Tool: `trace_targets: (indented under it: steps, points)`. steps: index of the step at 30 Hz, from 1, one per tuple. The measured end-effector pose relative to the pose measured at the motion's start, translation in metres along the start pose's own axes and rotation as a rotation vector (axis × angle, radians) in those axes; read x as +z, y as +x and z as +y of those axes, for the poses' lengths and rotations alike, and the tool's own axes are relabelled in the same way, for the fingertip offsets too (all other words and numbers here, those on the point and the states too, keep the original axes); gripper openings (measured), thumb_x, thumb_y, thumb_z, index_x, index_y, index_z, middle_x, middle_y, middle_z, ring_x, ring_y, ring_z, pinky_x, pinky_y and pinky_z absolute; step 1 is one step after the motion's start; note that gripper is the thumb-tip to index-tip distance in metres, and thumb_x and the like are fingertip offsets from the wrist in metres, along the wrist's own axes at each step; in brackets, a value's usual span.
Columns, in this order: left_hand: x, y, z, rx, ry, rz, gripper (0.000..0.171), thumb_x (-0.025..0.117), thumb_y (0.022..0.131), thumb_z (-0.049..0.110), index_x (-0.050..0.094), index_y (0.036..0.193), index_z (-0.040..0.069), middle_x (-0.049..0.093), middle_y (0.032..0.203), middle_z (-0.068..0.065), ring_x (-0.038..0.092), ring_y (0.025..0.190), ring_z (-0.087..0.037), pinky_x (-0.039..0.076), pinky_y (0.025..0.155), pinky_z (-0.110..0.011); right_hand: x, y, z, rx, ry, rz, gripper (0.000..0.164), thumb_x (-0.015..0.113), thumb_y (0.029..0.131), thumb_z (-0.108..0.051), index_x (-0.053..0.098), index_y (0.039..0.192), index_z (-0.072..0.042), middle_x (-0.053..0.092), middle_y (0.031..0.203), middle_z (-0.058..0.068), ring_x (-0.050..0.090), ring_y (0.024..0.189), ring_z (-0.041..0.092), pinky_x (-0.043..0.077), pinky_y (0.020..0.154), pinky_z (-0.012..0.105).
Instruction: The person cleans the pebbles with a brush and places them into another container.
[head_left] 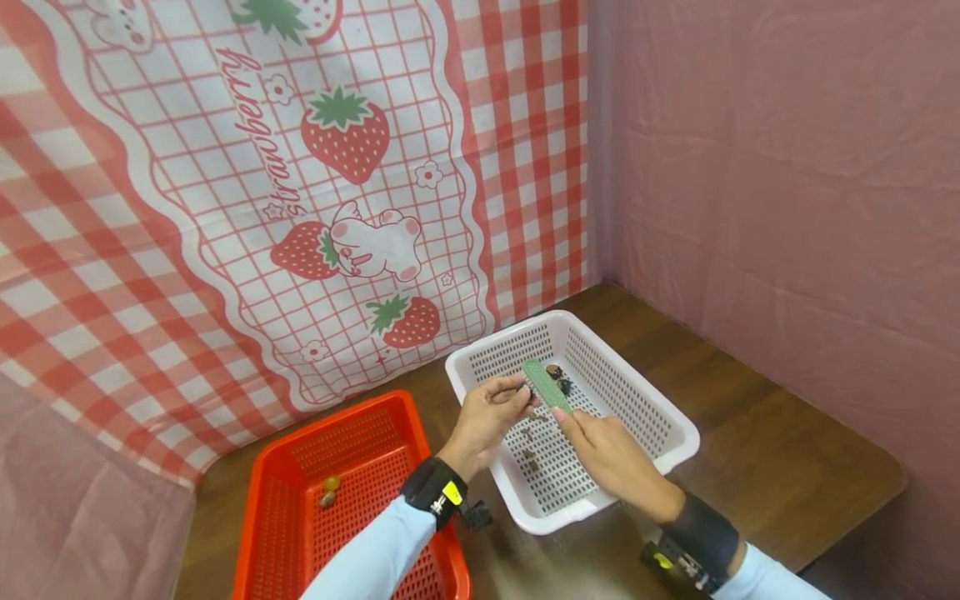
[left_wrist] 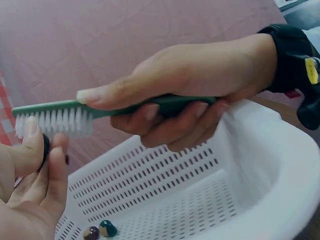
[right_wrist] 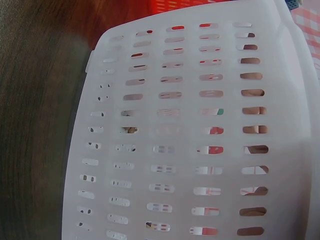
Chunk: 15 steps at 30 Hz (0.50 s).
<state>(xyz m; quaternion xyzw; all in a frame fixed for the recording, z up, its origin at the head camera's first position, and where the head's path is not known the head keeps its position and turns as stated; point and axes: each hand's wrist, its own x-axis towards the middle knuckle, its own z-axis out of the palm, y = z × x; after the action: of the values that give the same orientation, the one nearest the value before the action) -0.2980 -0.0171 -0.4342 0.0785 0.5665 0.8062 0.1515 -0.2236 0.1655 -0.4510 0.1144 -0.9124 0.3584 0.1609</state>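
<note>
Over the white basket [head_left: 652, 387], my right hand [head_left: 611, 458] grips the handle of a green brush [head_left: 546, 385]. The left wrist view shows the brush's white bristles [left_wrist: 55, 121] facing down, right at the thumb of my left hand [left_wrist: 30, 185]. That left hand pinches a small dark, smooth piece [left_wrist: 46, 149] between thumb and fingers; most of it is hidden. Below, a glossy teal stone-like piece [left_wrist: 107, 228] and a dark purple one [left_wrist: 91, 233] lie on the basket floor. The basket's slotted wall [right_wrist: 190, 135] fills the right wrist view and largely hides the hands there.
Left of the white basket stands a red-orange basket [head_left: 258, 500] holding a yellowish piece [head_left: 332, 482] and a brownish one [head_left: 327, 499]. Small brown bits [head_left: 529, 458] lie in the white basket. Both baskets rest on a wooden table [head_left: 795, 433] beside hanging cloths.
</note>
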Motion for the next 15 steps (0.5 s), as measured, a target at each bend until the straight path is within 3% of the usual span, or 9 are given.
trace_targets:
  steps: [3,8,11,15]
  points:
    - [-0.001,-0.002,-0.001,-0.008,-0.013,-0.033,0.033,0.070,0.085,0.006,0.062,0.117,-0.002,0.067,0.103,-0.016,0.067,0.083,-0.019,0.054,0.086,-0.035,0.000,0.000,0.000,0.010,0.020,-0.006,0.037,0.036,0.103,-0.043,0.055,0.079,-0.022,0.040,0.056,-0.010,0.041,0.048,0.006,0.035,0.044,0.024]
    - [0.000,-0.002,0.000,0.008,0.002,-0.015,0.030,0.069,0.086,0.012,0.067,0.113,-0.001,0.067,0.095,-0.012,0.067,0.077,-0.016,0.055,0.073,-0.024,-0.001,0.001,0.001,0.006,0.074,-0.024,0.038,0.034,0.103,-0.044,0.057,0.081,-0.023,0.045,0.057,-0.011,0.046,0.050,0.005,0.039,0.046,0.024]
    - [0.004,-0.006,0.001,0.013,0.048,-0.049,0.030,0.066,0.089,0.016,0.067,0.113,-0.003,0.068,0.086,-0.009,0.066,0.073,-0.014,0.051,0.066,-0.019,-0.001,0.001,0.001,0.013,0.136,-0.030,0.039,0.033,0.104,-0.043,0.058,0.082,-0.023,0.049,0.059,-0.011,0.050,0.051,0.006,0.042,0.048,0.024]
    - [0.012,-0.013,0.003,0.036,0.120,-0.105,0.031,0.062,0.092,0.017,0.065,0.117,-0.002,0.070,0.083,-0.008,0.065,0.074,-0.013,0.050,0.067,-0.019,-0.001,0.002,0.000,0.017,0.173,-0.018,0.040,0.032,0.104,-0.040,0.059,0.083,-0.021,0.050,0.059,-0.010,0.051,0.051,0.008,0.042,0.047,0.024]
